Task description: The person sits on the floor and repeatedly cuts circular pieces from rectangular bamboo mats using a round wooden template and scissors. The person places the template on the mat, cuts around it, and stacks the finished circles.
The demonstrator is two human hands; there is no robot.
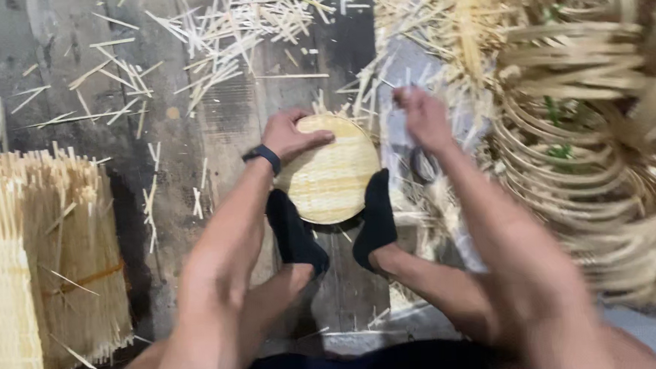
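fingers of the left hand (289, 136) are pressing flat on the round woven pale bamboo disc (329, 169), which both black-socked feet (295, 235) are pinning steady; beyond it the blurred right hand (423, 117) is pinching something unclear near coiled bamboo hoops (589, 171).

We sit on the floor (191, 139) with a round woven tray (331, 173) between our two feet (297, 235). Our left hand (292, 134) rests on its far left rim; our right hand (423, 116) hovers just beyond its right edge. Woven mats (40, 259) lie left, stacked hoops (588, 156) right, loose sticks (237, 24) behind.
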